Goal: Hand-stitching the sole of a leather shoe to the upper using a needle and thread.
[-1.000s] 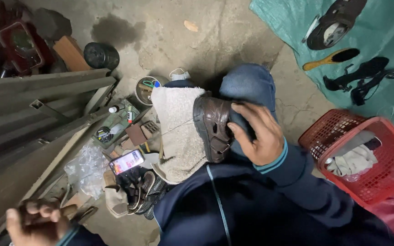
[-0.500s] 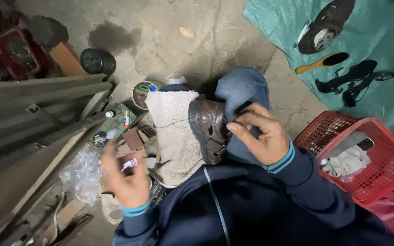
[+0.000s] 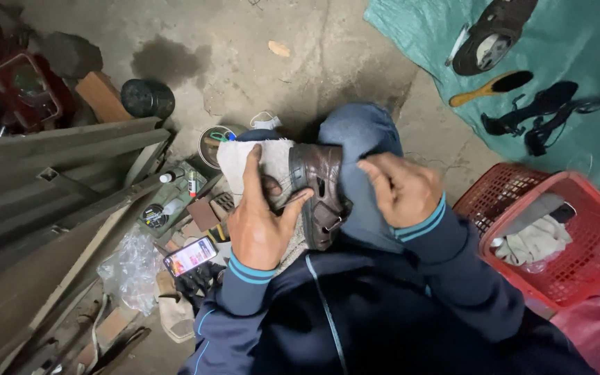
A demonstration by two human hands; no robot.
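A person seated on a concrete floor (image 3: 300,55) steadies a brown shoe (image 3: 319,191) on a white cloth (image 3: 272,156) across the raised knees. The left hand (image 3: 262,219) grips the shoe's near side, thumb hooked over its edge; the right hand (image 3: 401,187) rests bent-fingered on the blue trouser knee (image 3: 359,132) just beside the shoe, and whether it pinches anything cannot be told. Balanced on the knee, the shoe could slide off toward the clutter if that grip loosens, likely dragging the cloth. To the left lie a round tin (image 3: 213,142), a small white tube (image 3: 172,176), a lit phone (image 3: 190,255) and crumpled clear plastic (image 3: 130,267); a red basket (image 3: 578,250) stands right.
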